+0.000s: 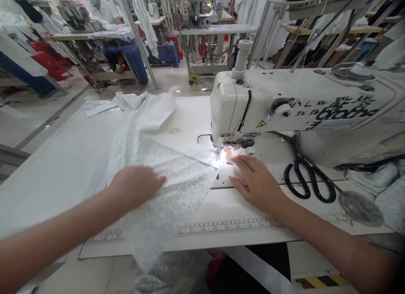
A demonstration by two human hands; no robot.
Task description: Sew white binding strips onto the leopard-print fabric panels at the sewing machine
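The left hand (136,186) lies open and spread on a sheer white lace-patterned cloth (171,205), pinching nothing. The right hand (257,186) is open too, its fingers stretched out and pressing flat on the cloth right in front of the presser foot (232,144).

The near end of the cloth hangs over the table's front edge, above a clear plastic bag (171,273) by the person's lap. A ruler scale (229,228) runs along the white sewing table (53,171), and black-handled scissors (310,180) lie to the right of the right hand.

One part of the cloth sits under the presser foot, in the bright light by the needle, while most of it lies unfed on the tabletop to the left. A plainer white fold (152,117) rises on the far side. No finished seam can be made out: the glare and the fingers hide that area.

The white Brother sewing machine (284,112) stands over the work, with a white thread cone (242,53) on top. Farther off, red crates (50,60) sit to the left, and a blue drum (136,66) stands under a neighbouring table; their contents cannot be seen. A co-worker (104,11) stands at a table beyond.
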